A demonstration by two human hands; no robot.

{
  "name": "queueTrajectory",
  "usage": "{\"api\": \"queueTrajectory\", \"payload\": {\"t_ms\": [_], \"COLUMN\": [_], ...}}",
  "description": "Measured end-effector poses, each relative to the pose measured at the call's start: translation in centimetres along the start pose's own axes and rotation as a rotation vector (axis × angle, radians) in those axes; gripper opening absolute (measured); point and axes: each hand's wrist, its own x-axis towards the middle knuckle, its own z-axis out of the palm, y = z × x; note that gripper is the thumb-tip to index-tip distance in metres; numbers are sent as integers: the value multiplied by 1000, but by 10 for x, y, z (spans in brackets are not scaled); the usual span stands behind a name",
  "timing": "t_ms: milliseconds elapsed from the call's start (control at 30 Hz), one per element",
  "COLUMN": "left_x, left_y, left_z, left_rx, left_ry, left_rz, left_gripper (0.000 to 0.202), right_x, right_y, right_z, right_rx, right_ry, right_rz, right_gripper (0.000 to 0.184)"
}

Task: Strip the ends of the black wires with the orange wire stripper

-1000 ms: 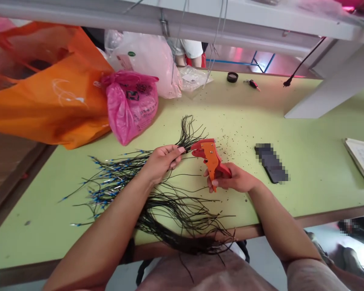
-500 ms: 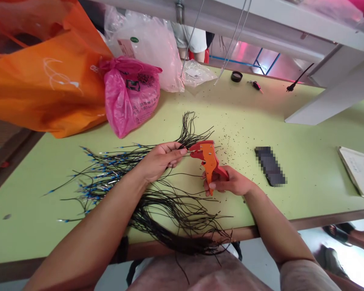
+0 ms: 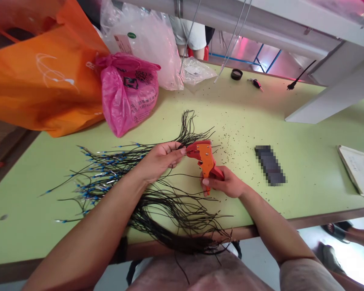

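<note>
An orange and red wire stripper point(image 3: 204, 158) is held over a green table point(image 3: 306, 194), and everything here is placed by this tool. It is gripped by the right hand point(image 3: 227, 182), just below it, with the fingers curled tight around its handle. Just to the left of the tool, the left hand point(image 3: 160, 159) is held up, and a bunch of black wires point(image 3: 166, 206) is pinched in it, with the fingers pressed together and the thumb pressed on top. The fingertips point(image 3: 182, 150) are just beside the red front end of the tool, and it cannot be told if a wire is inside its jaws. The wires are spread out on the table to the left of the tool and below it, and small blue ends point(image 3: 104, 173) are seen on many of them. Tiny dark bits point(image 3: 233, 133) are scattered behind the tool. A blurred dark flat thing point(image 3: 269, 165) is lying to the right of it, and a sheet of paper point(image 3: 359, 171) is lying farther right. A pink plastic bag point(image 3: 125, 95), a clear plastic bag point(image 3: 142, 48) and a big orange bag point(image 3: 39, 76) are piled up behind the tool and to the left. A small black ring point(image 3: 236, 74) is placed far behind it, near a black plug point(image 3: 293, 86).
</note>
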Motion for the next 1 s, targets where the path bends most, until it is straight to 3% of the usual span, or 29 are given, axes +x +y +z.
{"api": "queueTrajectory", "payload": {"t_ms": [300,600,800,1000], "left_x": [-3,-5,-2,-2], "left_y": [4,6,5,7], "left_z": [4,14,15,13], "left_rx": [73,8,-78,-199], "left_ry": [34,135,135,133], "left_rz": [101,55,84,38], "left_gripper": [59,47,52,49], "right_x": [5,6,8,8], "right_y": [6,12,8,11], "right_z": [11,19,4,-9], "right_rx": [-10,-131,55,198], "right_ry": [100,331,107,130], "right_rz": [-6,15,-82,-66], "right_gripper": [48,53,44,48]}}
